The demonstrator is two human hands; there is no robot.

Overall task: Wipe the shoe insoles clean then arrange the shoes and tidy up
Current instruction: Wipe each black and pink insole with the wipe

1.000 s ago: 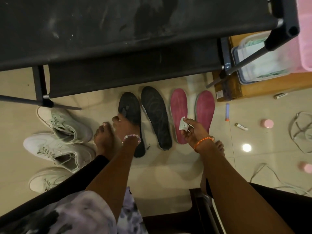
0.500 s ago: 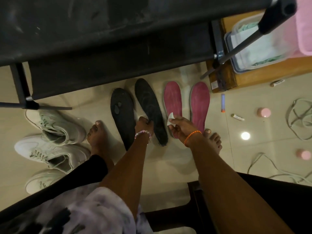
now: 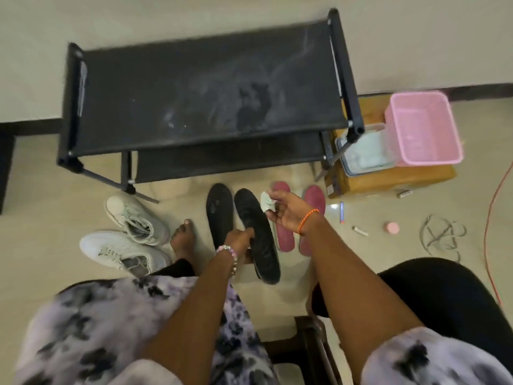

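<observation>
Two black insoles and two pink insoles lie side by side on the tiled floor in front of me. My left hand (image 3: 238, 240) grips the right black insole (image 3: 256, 234) near its middle and lifts it off the floor. The left black insole (image 3: 219, 215) stays flat. My right hand (image 3: 286, 212) pinches a small white wipe (image 3: 267, 202) above the pink insoles (image 3: 312, 218), partly covering the left one (image 3: 286, 240). Two white sneakers (image 3: 136, 216) (image 3: 122, 252) sit to the left.
A black two-tier shoe rack (image 3: 205, 107) stands against the wall. A pink basket (image 3: 422, 132) and a clear tub (image 3: 366, 154) rest on a cardboard box (image 3: 388, 179) at right. Small items, loose laces (image 3: 441, 234) and an orange cord (image 3: 491, 218) lie on the floor. My bare foot (image 3: 183, 237) is beside the sneakers.
My left hand moved from the left black insole to the right black one and lifted it. My right hand rose off the pink insole with the wipe. The view pulled back.
</observation>
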